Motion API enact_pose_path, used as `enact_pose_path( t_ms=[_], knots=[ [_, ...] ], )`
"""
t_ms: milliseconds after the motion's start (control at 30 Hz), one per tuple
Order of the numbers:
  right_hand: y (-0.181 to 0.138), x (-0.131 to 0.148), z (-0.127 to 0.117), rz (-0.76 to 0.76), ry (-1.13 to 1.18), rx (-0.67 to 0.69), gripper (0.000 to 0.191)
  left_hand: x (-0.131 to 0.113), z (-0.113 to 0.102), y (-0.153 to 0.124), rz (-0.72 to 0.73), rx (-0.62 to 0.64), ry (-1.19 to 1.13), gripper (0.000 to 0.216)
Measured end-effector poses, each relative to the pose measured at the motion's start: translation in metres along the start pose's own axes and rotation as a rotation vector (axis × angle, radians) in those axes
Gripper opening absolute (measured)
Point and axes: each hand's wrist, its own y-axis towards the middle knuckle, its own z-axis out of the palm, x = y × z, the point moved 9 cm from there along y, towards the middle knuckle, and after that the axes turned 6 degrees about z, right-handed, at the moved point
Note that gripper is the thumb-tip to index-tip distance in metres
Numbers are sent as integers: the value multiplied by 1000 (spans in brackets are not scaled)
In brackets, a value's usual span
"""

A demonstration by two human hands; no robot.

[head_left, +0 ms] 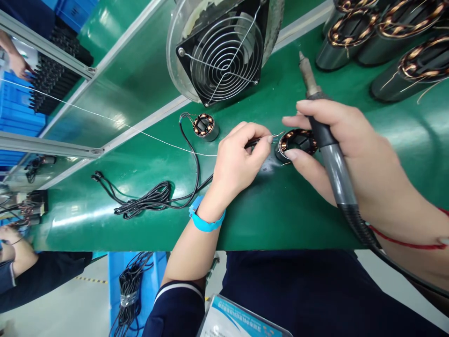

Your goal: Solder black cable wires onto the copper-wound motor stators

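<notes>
Copper-wound stator (297,142), left hand (238,157) pinching its wire; right hand (345,150) gripping soldering iron (324,135)

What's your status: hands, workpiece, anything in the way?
Left hand pinching wire ends at stator. Right hand gripping soldering iron, tip up. Fan behind.

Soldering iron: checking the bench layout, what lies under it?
Under the soldering iron, held in the right hand, sits a copper-wound stator on the green belt. Its right part is covered.

L hand (238,157) pinches wire (277,136) | R hand (347,154) grips iron (329,145) | stator (298,142) btwn
</notes>
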Motion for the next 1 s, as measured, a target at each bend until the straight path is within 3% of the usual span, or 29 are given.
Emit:
enact_pose_path(
  t_ms=[300, 467, 633, 800, 1000],
  knots=[
    [-2, 4, -5, 8, -101, -157, 48, 1, -1, -4, -19, -22, -95, 11],
    [-2, 7, 4, 13, -95, -132, 44, 3, -1, -12, -60, -39, -204, 12],
    [0, 10, 3, 18, -17, -151, 46, -7, -4, -15, 35, -9, -243, 9],
    [1, 11, -2, -41, 63, -202, 51, -14, -6, -15, 116, 19, -154, 11],
    [2, 1, 2, -15, 96, -132, 52, -9, 0, -16, 40, 37, 18, 11]
  ],
)
